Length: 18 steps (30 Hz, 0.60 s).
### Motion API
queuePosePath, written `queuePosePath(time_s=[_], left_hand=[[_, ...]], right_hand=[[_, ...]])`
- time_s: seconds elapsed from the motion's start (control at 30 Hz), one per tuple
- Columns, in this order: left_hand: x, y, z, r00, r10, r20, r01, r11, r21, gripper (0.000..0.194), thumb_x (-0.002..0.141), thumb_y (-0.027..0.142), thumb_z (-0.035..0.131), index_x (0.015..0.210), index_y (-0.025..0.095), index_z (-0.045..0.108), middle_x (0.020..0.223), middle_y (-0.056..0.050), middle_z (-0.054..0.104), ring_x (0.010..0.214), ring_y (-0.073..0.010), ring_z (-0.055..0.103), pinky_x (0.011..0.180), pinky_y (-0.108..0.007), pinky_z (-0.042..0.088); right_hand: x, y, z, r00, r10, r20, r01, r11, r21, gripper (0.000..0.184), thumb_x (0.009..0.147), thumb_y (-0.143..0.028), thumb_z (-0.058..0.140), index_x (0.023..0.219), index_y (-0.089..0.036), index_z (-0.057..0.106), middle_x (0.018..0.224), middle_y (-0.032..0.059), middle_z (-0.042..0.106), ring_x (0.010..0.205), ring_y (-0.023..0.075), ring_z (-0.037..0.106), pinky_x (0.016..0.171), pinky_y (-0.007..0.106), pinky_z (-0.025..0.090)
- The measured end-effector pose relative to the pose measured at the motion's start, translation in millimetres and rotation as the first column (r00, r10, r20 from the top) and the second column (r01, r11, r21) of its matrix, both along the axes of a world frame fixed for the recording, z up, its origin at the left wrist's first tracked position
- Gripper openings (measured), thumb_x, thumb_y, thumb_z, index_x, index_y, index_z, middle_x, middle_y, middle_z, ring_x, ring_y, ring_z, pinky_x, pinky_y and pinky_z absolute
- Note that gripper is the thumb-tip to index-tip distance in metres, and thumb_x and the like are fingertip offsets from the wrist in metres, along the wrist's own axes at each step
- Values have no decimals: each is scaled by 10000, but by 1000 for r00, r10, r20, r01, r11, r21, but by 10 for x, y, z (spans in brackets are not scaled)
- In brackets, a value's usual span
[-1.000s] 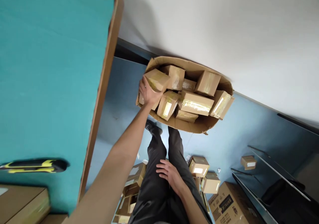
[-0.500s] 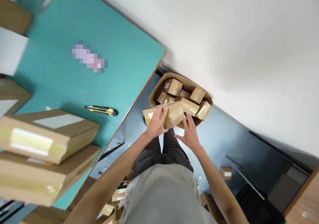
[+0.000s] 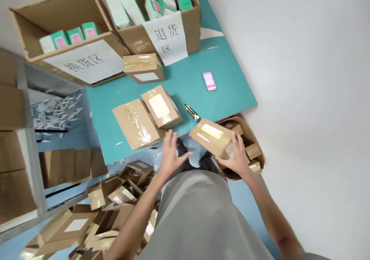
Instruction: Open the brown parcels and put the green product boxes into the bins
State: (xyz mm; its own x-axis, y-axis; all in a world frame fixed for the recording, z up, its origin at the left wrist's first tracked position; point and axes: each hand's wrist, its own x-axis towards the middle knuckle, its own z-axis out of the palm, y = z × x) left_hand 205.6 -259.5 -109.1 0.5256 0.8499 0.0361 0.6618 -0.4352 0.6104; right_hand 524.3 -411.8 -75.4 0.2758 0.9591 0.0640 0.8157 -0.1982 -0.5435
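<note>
My right hand (image 3: pixel 238 156) grips one end of a taped cardboard parcel (image 3: pixel 209 138) with a pale label. The parcel is tilted in the air by the table's front edge, partly above an open carton (image 3: pixel 261 152) of small parcels. My left hand (image 3: pixel 170 156) is spread and holds nothing, close to the table edge. Beyond it, a flat taped parcel (image 3: pixel 134 125) and a labelled parcel (image 3: pixel 162 108) sit side by side on the green table (image 3: pixel 185 75). A black and yellow utility knife (image 3: pixel 192 113) rests to their right.
At the back stand two open cartons (image 3: pixel 115 56) (image 3: pixel 193 32) with handwritten signs and green-and-white boxes inside. Another parcel (image 3: pixel 144 69) sits before them. A pink pixelated item (image 3: pixel 209 81) lies on the table. Opened boxes (image 3: pixel 75 225) heap on the floor at left; a white wall (image 3: pixel 312 98) rises at right.
The parcel has come up out of the floor carton's area toward the table, now in my right hand. My left hand has let go and moved left. The view has turned toward the table.
</note>
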Motion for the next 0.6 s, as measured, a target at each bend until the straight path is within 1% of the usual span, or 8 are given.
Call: queuePosePath(time_s=[0.03, 0.1, 0.17, 0.23, 0.3, 0.37, 0.47, 0.6], left_hand=[[-251, 140, -44, 980, 198, -18, -197, 980, 18, 1232, 942, 729, 819, 1828, 138, 200, 1873, -341, 200, 1778, -509, 168, 1409, -714, 233], [-706, 400, -168, 869, 489, -76, -489, 872, 25, 1301, 903, 734, 852, 1794, 25, 224, 1849, -420, 141, 1766, -565, 130, 1401, -733, 209], [-1053, 605, -303, 798, 589, -127, -598, 800, -43, 1399, 837, 673, 933, 1776, -52, 193, 1827, -474, 94, 1753, -603, 118, 1390, -729, 236], [-1280, 753, -417, 793, 592, -146, -609, 778, -153, 1452, 789, 534, 995, 1794, -51, 124, 1820, -473, 144, 1728, -610, 221, 1359, -700, 342], [-1425, 864, -500, 810, 572, -129, -585, 774, -242, 1482, 763, 407, 1012, 1828, 22, 55, 1812, -423, 269, 1674, -589, 379, 1292, -664, 467], [-1542, 965, -561, 824, 559, -93, -561, 780, -278, 1509, 751, 353, 1015, 1849, 100, 11, 1803, -366, 357, 1636, -559, 464, 1234, -633, 541], [-1768, 1149, -639, 839, 543, -39, -529, 796, -295, 1512, 764, 354, 1009, 1855, 136, -15, 1824, -328, 357, 1654, -526, 457, 1230, -595, 557], [-2245, 1497, -708, 847, 531, 2, -501, 800, -330, 1558, 738, 421, 1027, 1851, 98, -13, 1830, -339, 342, 1653, -526, 460, 1267, -579, 529]], right_hand=[[-43, 174, 28, 996, -95, 5, 94, 995, 35, 1442, 846, -638, 916, 1871, -226, -11, 1827, 265, 296, 1689, 496, 354, 1319, 731, 429], [-137, 556, 39, 965, -263, 6, 261, 959, 112, 1408, 877, -679, 878, 1865, -203, -5, 1835, 277, 293, 1706, 487, 319, 1337, 742, 388], [-256, 976, -5, 929, -370, -19, 367, 913, 177, 1378, 895, -696, 848, 1859, -178, 11, 1838, 292, 293, 1710, 482, 310, 1344, 737, 370], [-422, 1402, -82, 913, -403, -65, 407, 887, 218, 1353, 911, -705, 817, 1855, -155, 18, 1843, 298, 286, 1716, 465, 309, 1351, 708, 372], [-638, 1791, -173, 914, -394, -95, 405, 883, 237, 1326, 930, -714, 782, 1850, -131, 26, 1844, 301, 283, 1720, 441, 316, 1357, 671, 379], [-886, 2106, -267, 918, -389, -79, 396, 886, 240, 1306, 938, -717, 768, 1844, -100, 59, 1827, 316, 310, 1709, 429, 338, 1361, 640, 384], [-1266, 2415, -413, 907, -420, -22, 413, 879, 239, 1293, 946, -713, 766, 1837, -70, 86, 1787, 349, 355, 1688, 444, 358, 1360, 643, 375], [-1766, 2597, -625, 893, -450, 2, 432, 858, 278, 1254, 997, -731, 684, 1846, -92, 18, 1765, 358, 350, 1681, 468, 334, 1312, 726, 400]])
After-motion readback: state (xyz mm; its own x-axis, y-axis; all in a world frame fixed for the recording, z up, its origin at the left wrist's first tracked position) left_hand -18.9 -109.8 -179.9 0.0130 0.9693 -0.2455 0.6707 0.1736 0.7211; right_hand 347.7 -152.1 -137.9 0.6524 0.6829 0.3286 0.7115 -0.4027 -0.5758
